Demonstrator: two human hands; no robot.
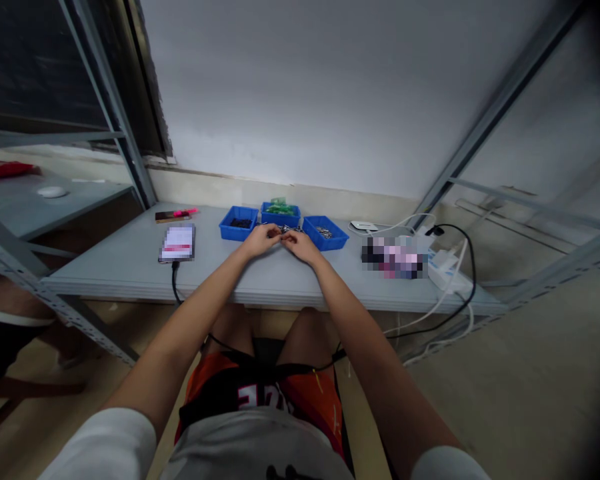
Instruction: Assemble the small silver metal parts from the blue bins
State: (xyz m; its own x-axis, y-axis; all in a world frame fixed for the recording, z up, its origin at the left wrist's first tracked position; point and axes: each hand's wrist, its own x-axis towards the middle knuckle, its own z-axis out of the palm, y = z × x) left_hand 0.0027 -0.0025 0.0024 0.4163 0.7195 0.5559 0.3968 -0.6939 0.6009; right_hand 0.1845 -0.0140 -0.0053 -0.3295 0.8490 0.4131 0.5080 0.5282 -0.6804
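Observation:
My left hand (261,240) and my right hand (301,246) meet over the table, fingertips nearly touching. Fingers on both are pinched together, and whatever sits between them is too small to make out. Just beyond the fingertips lies a small heap of shiny metal pieces (291,229), partly hidden by my hands. Around them stand three blue bins: a left bin (236,234) with dark small parts, a back bin (280,219) with green pieces (279,208), and a right bin (333,244) with slender metallic parts (324,232).
A phone (178,241) with a black cable lies at the left, a dark flat item with a pink object (185,213) behind it. Rightward are a blurred-out item (393,257), a white power strip (447,272) and loose cables. Metal shelf posts flank the table (280,283); another person sits at far left.

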